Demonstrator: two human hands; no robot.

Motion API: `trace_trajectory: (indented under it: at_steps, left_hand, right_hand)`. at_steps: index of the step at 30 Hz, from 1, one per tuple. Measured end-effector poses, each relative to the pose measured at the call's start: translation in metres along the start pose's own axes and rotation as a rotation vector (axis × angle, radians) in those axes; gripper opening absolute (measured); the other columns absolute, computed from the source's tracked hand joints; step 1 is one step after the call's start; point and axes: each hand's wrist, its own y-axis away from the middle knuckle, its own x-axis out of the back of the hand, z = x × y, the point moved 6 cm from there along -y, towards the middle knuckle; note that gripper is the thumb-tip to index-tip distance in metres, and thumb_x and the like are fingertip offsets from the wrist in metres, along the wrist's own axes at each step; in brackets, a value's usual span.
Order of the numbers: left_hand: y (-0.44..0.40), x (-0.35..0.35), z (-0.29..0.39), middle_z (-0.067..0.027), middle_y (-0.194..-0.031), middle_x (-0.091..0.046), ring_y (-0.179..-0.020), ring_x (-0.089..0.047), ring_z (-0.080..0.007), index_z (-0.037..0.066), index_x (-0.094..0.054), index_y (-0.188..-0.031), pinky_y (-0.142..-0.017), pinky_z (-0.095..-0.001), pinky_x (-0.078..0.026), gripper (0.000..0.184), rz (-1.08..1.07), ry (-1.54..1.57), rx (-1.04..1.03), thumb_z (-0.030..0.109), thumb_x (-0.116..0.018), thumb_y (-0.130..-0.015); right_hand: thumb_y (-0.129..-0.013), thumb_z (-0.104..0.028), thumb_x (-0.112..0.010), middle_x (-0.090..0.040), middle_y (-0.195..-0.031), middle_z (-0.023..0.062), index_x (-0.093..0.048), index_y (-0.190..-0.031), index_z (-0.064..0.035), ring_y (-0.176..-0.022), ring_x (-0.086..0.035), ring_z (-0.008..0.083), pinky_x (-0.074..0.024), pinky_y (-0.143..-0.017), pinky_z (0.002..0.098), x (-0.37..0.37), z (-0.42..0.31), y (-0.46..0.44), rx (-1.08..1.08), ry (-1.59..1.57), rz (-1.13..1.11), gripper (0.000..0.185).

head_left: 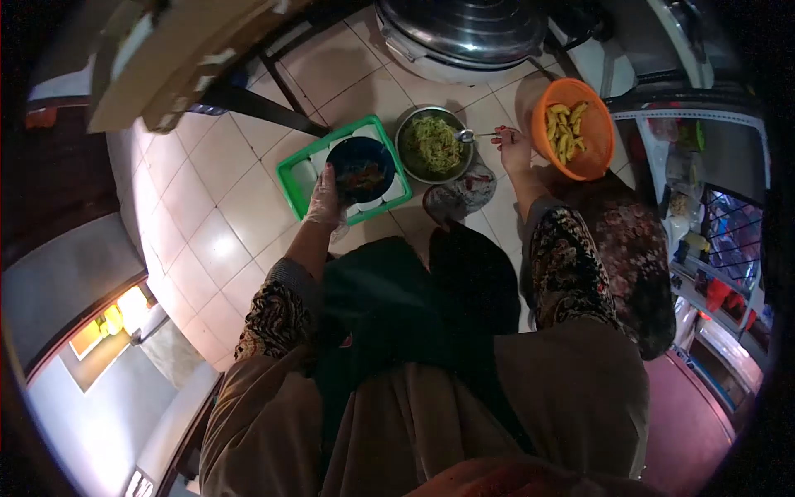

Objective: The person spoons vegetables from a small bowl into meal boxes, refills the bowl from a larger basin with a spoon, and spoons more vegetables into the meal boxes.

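My left hand (325, 201), in a clear plastic glove, grips the near left rim of a dark blue bowl (338, 154). Reddish-brown food (363, 176) lies inside it. Below that bowl is a green plastic basket (292, 192) with white pieces inside, which the bowl partly covers. My right hand (513, 149) is closed around the handle of a metal spoon (466, 135). The spoon's head is over the right rim of a steel bowl (425, 176) of shredded pale green food (435, 144). To the right of my right hand stands an orange colander (598, 132) with yellow curved pieces (566, 131).
A large lidded metal pot (464, 29) stands on the tiled floor (219, 244) at the top. A dark table leg (273, 110) slants in from the upper left. Shelves (683, 174) with goods line the right side. A patterned cloth (474, 192) lies below the steel bowl.
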Motion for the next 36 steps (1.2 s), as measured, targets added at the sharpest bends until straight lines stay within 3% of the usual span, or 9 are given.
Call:
trace_trajectory:
  at_steps: [5, 7, 11, 14, 23, 25, 29, 32, 36]
  left_hand:
    - [-0.113, 0.015, -0.068, -0.0142, -0.126, -0.048, -0.113, -0.050, -0.0287, 0.007, -0.036, -0.133, -0.093, -0.0397, -0.045, 0.064, -0.127, -0.233, -0.229, 0.053, -0.048, -0.089]
    - [-0.101, -0.027, -0.035, -0.0124, -0.124, -0.050, -0.107, -0.055, -0.0286, 0.009, -0.037, -0.132, -0.089, -0.0390, -0.048, 0.063, -0.117, 0.332, 0.156, 0.054, -0.046, -0.089]
    - [-0.168, -0.026, -0.080, -0.0086, -0.122, -0.052, -0.101, -0.059, -0.0234, 0.014, -0.040, -0.131, -0.077, -0.0394, -0.052, 0.060, -0.139, 0.271, 0.133, 0.056, -0.047, -0.088]
    - [-0.198, -0.035, -0.105, -0.0085, -0.122, -0.052, -0.102, -0.058, -0.0242, 0.014, -0.041, -0.130, -0.077, -0.0395, -0.052, 0.060, -0.180, 0.264, 0.112, 0.056, -0.048, -0.088]
    - [-0.225, -0.046, -0.140, -0.0101, -0.125, -0.050, -0.103, -0.056, -0.0251, 0.014, -0.038, -0.134, -0.079, -0.0408, -0.051, 0.062, -0.169, 0.230, 0.152, 0.054, -0.048, -0.088]
    - [-0.260, -0.028, -0.169, -0.0109, -0.125, -0.050, -0.103, -0.056, -0.0253, 0.014, -0.038, -0.135, -0.080, -0.0392, -0.050, 0.063, -0.216, -0.002, -0.144, 0.055, -0.049, -0.088]
    - [-0.225, -0.059, -0.142, -0.0134, -0.126, -0.049, -0.109, -0.053, -0.0262, 0.012, -0.032, -0.139, -0.086, -0.0360, -0.048, 0.068, -0.197, 0.158, 0.177, 0.053, -0.049, -0.088]
    - [-0.210, -0.078, -0.124, -0.0162, -0.127, -0.049, -0.118, -0.046, -0.0283, 0.006, -0.030, -0.140, -0.092, -0.0346, -0.044, 0.073, -0.234, 0.133, 0.126, 0.054, -0.048, -0.088]
    - [-0.235, -0.064, -0.131, -0.0195, -0.131, -0.046, -0.126, -0.040, -0.0304, -0.001, -0.032, -0.137, -0.098, -0.0348, -0.038, 0.076, -0.226, -0.475, -0.256, 0.056, -0.046, -0.089]
  right_hand:
    - [-0.095, -0.026, -0.041, -0.062, -0.083, 0.0169, -0.059, -0.100, -0.0049, -0.075, -0.059, 0.0364, -0.0472, -0.067, 0.0441, -0.041, 0.053, -0.035, 0.321, 0.909, -0.067, 0.028]
    - [-0.096, -0.030, -0.037, -0.062, -0.083, 0.0167, -0.059, -0.100, -0.0064, -0.076, -0.059, 0.0363, -0.0469, -0.069, 0.0475, -0.055, 0.073, -0.043, 0.342, 1.046, -0.121, 0.033]
    - [-0.097, -0.029, -0.036, -0.063, -0.083, 0.0161, -0.061, -0.100, -0.0076, -0.075, -0.059, 0.0373, -0.0472, -0.070, 0.0485, -0.062, 0.117, -0.071, 0.466, 1.169, -0.207, 0.033]
    - [-0.096, -0.029, -0.038, -0.064, -0.082, 0.0154, -0.062, -0.100, -0.0092, -0.073, -0.059, 0.0370, -0.0479, -0.069, 0.0467, -0.060, 0.134, -0.081, 0.598, 1.101, -0.229, 0.031]
    - [-0.094, -0.018, -0.050, -0.063, -0.076, 0.0046, -0.062, -0.093, 0.0009, -0.067, -0.058, 0.0119, -0.0439, -0.060, 0.0252, -0.028, 0.245, -0.116, -0.185, 0.026, -0.160, 0.023]
    - [-0.094, -0.019, -0.050, -0.064, -0.077, 0.0048, -0.061, -0.094, 0.0015, -0.067, -0.057, 0.0113, -0.0429, -0.060, 0.0238, -0.026, 0.240, -0.115, -0.175, 0.004, -0.175, 0.023]
    - [-0.095, -0.017, -0.048, -0.065, -0.081, 0.0067, -0.060, -0.097, 0.0034, -0.067, -0.057, 0.0115, -0.0425, -0.060, 0.0224, -0.017, 0.248, -0.109, -0.215, 0.008, -0.237, 0.024]
    - [-0.096, -0.017, -0.047, -0.066, -0.081, 0.0077, -0.060, -0.098, 0.0036, -0.066, -0.056, 0.0111, -0.0428, -0.060, 0.0225, -0.015, 0.241, -0.098, -0.180, -0.020, -0.208, 0.024]
    - [-0.096, -0.017, -0.045, -0.066, -0.080, 0.0077, -0.061, -0.098, 0.0032, -0.067, -0.056, 0.0110, -0.0432, -0.059, 0.0229, -0.014, 0.239, -0.099, -0.227, -0.056, -0.193, 0.026]
